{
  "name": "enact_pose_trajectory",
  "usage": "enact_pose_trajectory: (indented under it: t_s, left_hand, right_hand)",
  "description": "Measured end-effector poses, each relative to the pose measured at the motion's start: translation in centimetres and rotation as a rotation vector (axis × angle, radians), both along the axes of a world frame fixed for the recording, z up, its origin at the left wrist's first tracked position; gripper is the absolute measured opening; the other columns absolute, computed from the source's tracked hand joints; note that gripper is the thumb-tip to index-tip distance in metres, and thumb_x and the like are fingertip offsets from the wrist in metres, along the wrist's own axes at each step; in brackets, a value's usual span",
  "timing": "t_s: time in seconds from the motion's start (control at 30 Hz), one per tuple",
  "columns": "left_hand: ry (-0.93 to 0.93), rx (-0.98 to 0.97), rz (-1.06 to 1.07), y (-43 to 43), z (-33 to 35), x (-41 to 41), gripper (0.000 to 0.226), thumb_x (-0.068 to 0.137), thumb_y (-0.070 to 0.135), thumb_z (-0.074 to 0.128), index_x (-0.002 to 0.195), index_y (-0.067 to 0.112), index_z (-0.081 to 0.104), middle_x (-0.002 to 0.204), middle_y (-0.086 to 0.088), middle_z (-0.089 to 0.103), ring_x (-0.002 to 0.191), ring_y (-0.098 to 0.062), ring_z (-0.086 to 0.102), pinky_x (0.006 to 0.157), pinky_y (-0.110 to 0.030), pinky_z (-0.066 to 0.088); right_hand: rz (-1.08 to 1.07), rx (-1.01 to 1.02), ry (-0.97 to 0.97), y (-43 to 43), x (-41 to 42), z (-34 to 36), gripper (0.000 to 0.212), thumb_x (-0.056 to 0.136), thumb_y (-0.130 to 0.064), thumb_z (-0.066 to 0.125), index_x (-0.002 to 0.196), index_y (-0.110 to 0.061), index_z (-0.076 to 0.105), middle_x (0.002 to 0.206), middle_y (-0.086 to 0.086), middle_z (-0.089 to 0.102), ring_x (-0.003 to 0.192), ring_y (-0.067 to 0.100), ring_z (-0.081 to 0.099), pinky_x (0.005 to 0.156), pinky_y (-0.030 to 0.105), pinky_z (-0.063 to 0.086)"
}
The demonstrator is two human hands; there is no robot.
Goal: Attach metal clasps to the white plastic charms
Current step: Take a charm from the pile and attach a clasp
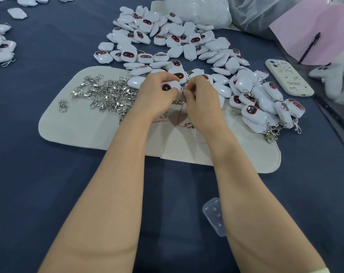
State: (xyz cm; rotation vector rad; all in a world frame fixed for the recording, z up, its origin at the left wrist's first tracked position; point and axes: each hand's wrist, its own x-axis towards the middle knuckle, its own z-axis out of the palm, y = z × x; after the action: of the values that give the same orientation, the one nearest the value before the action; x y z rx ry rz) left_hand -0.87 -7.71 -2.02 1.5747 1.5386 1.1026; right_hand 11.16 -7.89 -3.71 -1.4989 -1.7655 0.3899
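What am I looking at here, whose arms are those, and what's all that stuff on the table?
There is no machine here: the one picture comes from a camera worn on a person's head, looking down at their own bare arms. The left hand grips a white charm with a dark face. The right hand pinches what looks like a small metal clasp at the charm's end. On the pale mat lies a heap of clasps; behind is a pile of charms, and to the right charms with clasps already on. A phone lies on the blue cloth.
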Motion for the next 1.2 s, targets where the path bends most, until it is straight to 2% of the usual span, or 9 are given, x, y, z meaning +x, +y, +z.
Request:
enact_pose_trajectory:
  t_s: [0.2, 0.47, 0.53, 0.6, 0.7, 0.77, 0.87, 1.07, 1.2]
  left_hand:
    - [0.207, 0.104, -0.017, -0.2, 0.4, 0.2, 0.037, 0.085, 0.004, 0.053, 0.118, 0.017, 0.064, 0.125, 0.000, 0.061, 0.117, -0.015, 0.051, 0.079, -0.007, 0.030]
    - [0.082, 0.084, 0.003, 0.0, 0.2, 0.2, 0.034, 0.083, 0.006, 0.054, 0.111, 0.022, 0.065, 0.103, 0.005, 0.060, 0.094, -0.012, 0.054, 0.078, -0.016, 0.041]
    - [0.015, 0.065, 0.043, 0.1, 0.2, 0.0, 0.034, 0.084, 0.006, 0.054, 0.112, 0.021, 0.064, 0.102, 0.006, 0.058, 0.101, -0.013, 0.055, 0.081, -0.014, 0.044]
    - [-0.010, 0.049, 0.034, 0.2, 0.2, -0.1, 0.039, 0.085, 0.004, 0.050, 0.118, 0.022, 0.061, 0.113, 0.004, 0.056, 0.111, -0.016, 0.054, 0.094, -0.024, 0.046]
    - [-0.003, 0.029, -0.029, 0.0, 0.2, 0.1, 0.036, 0.088, 0.005, 0.047, 0.111, 0.027, 0.064, 0.117, -0.001, 0.060, 0.103, -0.015, 0.057, 0.091, -0.028, 0.049]
    - [0.006, 0.029, -0.048, 0.0, 0.2, 0.3, 0.022, 0.090, 0.012, 0.051, 0.100, 0.025, 0.066, 0.101, 0.002, 0.066, 0.088, -0.011, 0.059, 0.088, -0.026, 0.050]
    - [-0.028, -0.007, -0.046, 0.1, 0.1, 0.2, 0.009, 0.087, 0.016, 0.059, 0.091, 0.017, 0.068, 0.073, 0.004, 0.057, 0.073, -0.019, 0.058, 0.084, -0.042, 0.055]
    - [-0.051, -0.012, -0.040, 0.0, 0.2, 0.3, 0.009, 0.085, 0.016, 0.062, 0.078, 0.021, 0.066, 0.070, 0.001, 0.058, 0.071, -0.021, 0.060, 0.082, -0.045, 0.056]
    - [-0.016, 0.001, -0.032, -0.1, 0.4, 0.4, 0.005, 0.085, 0.021, 0.064, 0.083, 0.018, 0.067, 0.084, -0.003, 0.064, 0.082, -0.023, 0.063, 0.083, -0.040, 0.055]
  right_hand:
    - [0.016, -0.034, -0.051, 0.2, -0.1, -0.1, 0.012, 0.090, 0.001, 0.044, 0.096, -0.003, 0.053, 0.098, 0.012, 0.056, 0.084, 0.021, 0.046, 0.068, 0.023, 0.028]
    - [-0.006, -0.025, 0.001, -0.1, -0.3, 0.1, 0.013, 0.094, -0.004, 0.046, 0.103, 0.001, 0.054, 0.105, 0.015, 0.059, 0.096, 0.025, 0.053, 0.080, 0.027, 0.037]
    - [-0.052, -0.020, 0.081, -0.1, -0.4, 0.3, 0.011, 0.094, -0.005, 0.048, 0.101, -0.003, 0.055, 0.098, 0.008, 0.061, 0.088, 0.019, 0.054, 0.079, 0.024, 0.040]
    - [-0.071, -0.050, 0.266, -0.1, -0.1, 0.6, 0.007, 0.094, -0.005, 0.048, 0.095, -0.010, 0.053, 0.085, -0.004, 0.058, 0.074, 0.008, 0.054, 0.072, 0.016, 0.044]
    - [0.004, -0.167, 0.562, -0.2, 0.2, 1.2, 0.009, 0.093, -0.002, 0.049, 0.095, -0.010, 0.053, 0.080, -0.001, 0.058, 0.058, 0.001, 0.056, 0.063, 0.018, 0.048]
    - [0.044, -0.195, 0.630, -0.3, 0.2, 1.5, 0.010, 0.093, 0.001, 0.048, 0.096, -0.007, 0.055, 0.077, 0.002, 0.059, 0.052, -0.001, 0.055, 0.057, 0.015, 0.046]
    - [0.048, -0.196, 0.691, -0.3, 0.2, 1.6, 0.011, 0.093, 0.003, 0.048, 0.095, -0.006, 0.054, 0.071, 0.002, 0.058, 0.051, 0.001, 0.054, 0.055, 0.015, 0.044]
    - [0.014, -0.175, 0.616, -0.4, 0.1, 1.5, 0.013, 0.093, 0.000, 0.049, 0.091, -0.012, 0.054, 0.079, 0.002, 0.060, 0.052, -0.002, 0.056, 0.059, 0.018, 0.049]
    - [-0.003, -0.177, 0.554, -0.3, 0.0, 1.4, 0.012, 0.093, -0.001, 0.050, 0.092, -0.012, 0.054, 0.085, 0.007, 0.062, 0.068, 0.012, 0.060, 0.074, 0.032, 0.052]
